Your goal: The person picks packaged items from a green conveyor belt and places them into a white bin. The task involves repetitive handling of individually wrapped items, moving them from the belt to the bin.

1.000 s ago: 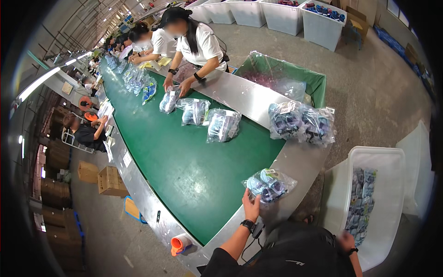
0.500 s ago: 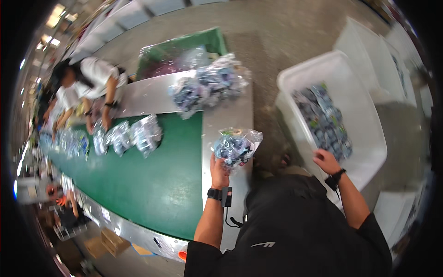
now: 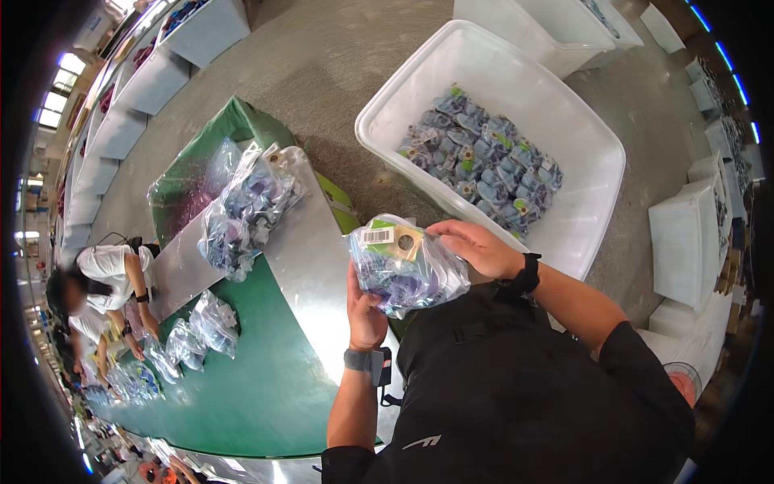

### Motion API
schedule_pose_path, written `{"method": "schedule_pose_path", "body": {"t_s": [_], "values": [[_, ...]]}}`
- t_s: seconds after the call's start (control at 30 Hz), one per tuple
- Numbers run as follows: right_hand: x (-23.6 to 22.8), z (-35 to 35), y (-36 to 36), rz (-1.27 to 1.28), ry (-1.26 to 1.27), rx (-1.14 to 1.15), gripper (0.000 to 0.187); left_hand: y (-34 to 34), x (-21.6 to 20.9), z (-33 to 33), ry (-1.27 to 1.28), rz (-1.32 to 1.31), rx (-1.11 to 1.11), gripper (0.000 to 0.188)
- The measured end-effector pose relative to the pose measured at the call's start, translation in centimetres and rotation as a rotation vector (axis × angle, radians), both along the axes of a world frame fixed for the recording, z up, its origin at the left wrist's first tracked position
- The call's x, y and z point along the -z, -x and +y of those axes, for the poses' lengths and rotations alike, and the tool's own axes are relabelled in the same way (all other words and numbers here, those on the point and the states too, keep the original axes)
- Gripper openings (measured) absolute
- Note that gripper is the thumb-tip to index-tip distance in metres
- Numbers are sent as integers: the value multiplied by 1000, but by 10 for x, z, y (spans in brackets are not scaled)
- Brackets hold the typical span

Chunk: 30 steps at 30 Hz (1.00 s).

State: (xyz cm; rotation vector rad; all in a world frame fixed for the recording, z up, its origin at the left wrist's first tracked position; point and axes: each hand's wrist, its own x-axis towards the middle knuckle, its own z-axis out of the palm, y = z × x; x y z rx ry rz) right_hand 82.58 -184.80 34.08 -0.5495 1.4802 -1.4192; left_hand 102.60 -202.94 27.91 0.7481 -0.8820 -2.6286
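A clear plastic bag [image 3: 419,282] of bluish-purple soft goods, with a green and tan barcode card inside, is held in front of my body. My left hand [image 3: 367,316] grips its lower left side, the thumb over the front. At the upper right edge, the fingers of my right hand [image 3: 482,248] close on the plastic; the fingertips are partly hidden. Just beyond my right hand stands a large white tub [image 3: 587,121], with many similar blue-grey packs [image 3: 484,161] inside. What the goods are exactly, I cannot make out.
Bagged goods [image 3: 254,206] lie heaped on the metal table [image 3: 302,282]. Three bags [image 3: 214,323] rest on the green conveyor belt [image 3: 258,395], near co-workers [image 3: 113,278] at the left. A green lined bin [image 3: 242,117] and more white tubs [image 3: 205,36] stand around.
My view has swung toward the right. The left hand has brought the bag nearer my body, turning its card upward. My right hand has left the tub's edge and come onto the bag.
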Motion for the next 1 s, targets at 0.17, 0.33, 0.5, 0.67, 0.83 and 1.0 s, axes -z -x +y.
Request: {"method": "schedule_pose_path", "body": {"t_s": [0.17,0.33,0.5,0.67,0.83,1.0], "values": [[-12,12,11,69,47,86,45,23,-30,25,111,-16,8,94],[-17,38,37,498,-34,123,67,58,-63,63,468,-89,82,93],[-11,72,67,392,-48,119,62,84,-87,100,784,-124,202,91],[-9,111,91,422,-117,153,47,105,-98,125,819,-151,237,88],[-10,147,114,24,113,228,39,128,-103,139,642,-139,240,89],[-18,181,133,-32,95,225,38,153,-101,155,568,-56,275,87]]}}
